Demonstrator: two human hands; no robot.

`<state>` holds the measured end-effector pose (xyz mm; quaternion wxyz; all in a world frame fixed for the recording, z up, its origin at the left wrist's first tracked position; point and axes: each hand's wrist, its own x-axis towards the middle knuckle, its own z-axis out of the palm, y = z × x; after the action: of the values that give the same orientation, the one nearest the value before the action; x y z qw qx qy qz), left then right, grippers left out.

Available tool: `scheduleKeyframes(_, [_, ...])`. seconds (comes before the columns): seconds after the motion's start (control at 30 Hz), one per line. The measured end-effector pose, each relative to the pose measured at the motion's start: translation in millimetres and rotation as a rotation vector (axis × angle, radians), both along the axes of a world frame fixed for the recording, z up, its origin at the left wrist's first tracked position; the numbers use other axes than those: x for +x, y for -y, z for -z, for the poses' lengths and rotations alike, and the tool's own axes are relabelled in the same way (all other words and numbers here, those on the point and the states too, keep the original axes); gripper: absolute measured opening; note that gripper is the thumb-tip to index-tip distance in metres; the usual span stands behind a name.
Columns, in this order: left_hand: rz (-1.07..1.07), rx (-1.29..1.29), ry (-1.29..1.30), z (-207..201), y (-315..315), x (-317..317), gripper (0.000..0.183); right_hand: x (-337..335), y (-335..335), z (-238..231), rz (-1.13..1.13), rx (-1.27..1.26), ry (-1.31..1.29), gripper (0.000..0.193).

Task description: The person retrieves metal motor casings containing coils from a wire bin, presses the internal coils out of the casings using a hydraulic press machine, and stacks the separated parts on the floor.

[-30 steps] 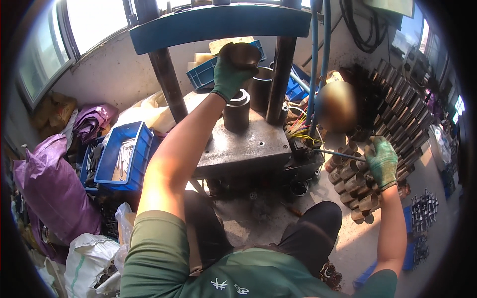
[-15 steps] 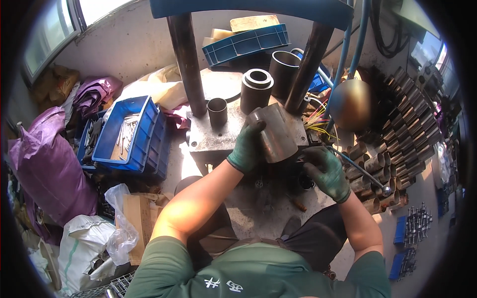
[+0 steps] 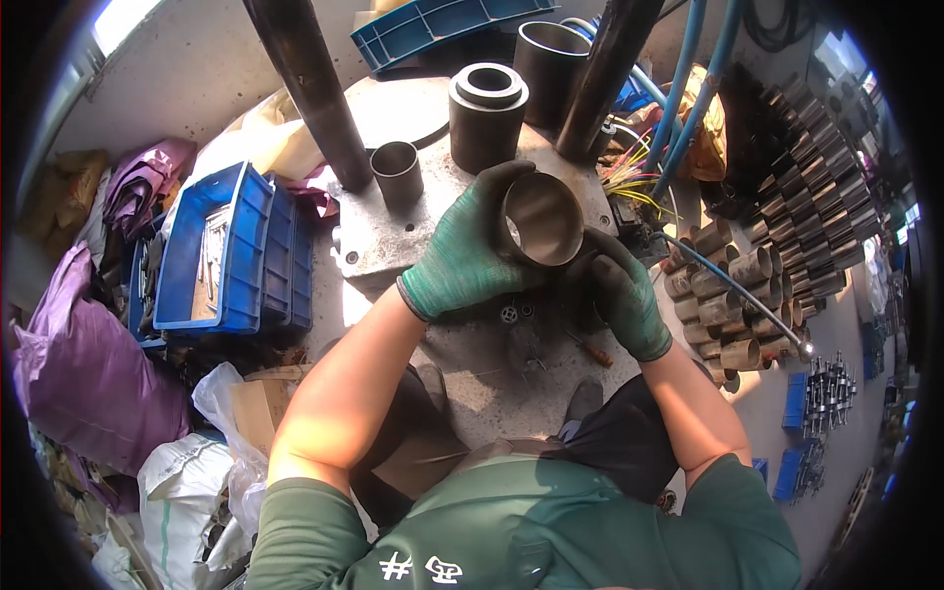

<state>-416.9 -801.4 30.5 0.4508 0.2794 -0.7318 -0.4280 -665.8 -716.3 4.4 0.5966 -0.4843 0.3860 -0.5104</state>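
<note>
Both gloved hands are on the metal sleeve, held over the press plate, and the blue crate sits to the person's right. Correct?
Not quite: the blue crate sits to the person's left, as the head view shows. The rest holds: the left hand and the right hand, both gloved, are on the metal sleeve, held over the press plate.
</note>
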Motion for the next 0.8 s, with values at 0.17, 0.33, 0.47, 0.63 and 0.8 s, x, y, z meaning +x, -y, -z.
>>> scheduleKeyframes(0.17, [0.087, -0.299, 0.222, 6, -1, -1, 0.1, 18, 8, -9, -0.023, 0.014, 0.203, 0.054])
scheduleKeyframes(0.33, [0.079, -0.337, 0.334, -1, -7, 4, 0.093, 18, 8, 3, 0.005, -0.016, -0.09, 0.046])
scheduleKeyframes(0.47, [-0.049, -0.469, 0.343, 5, 3, 22, 0.079, 34, 14, 13, 0.051, 0.099, 0.067, 0.038])
scheduleKeyframes(0.63, [-0.321, 0.212, 0.205, 5, 20, 68, 0.068, 73, 26, 25, 0.046, -0.262, -0.27, 0.035])
scheduleKeyframes(0.8, [-0.373, 0.484, -0.271, 11, 28, 117, 0.039, 124, 31, 50, -0.054, -0.144, -0.146, 0.034])
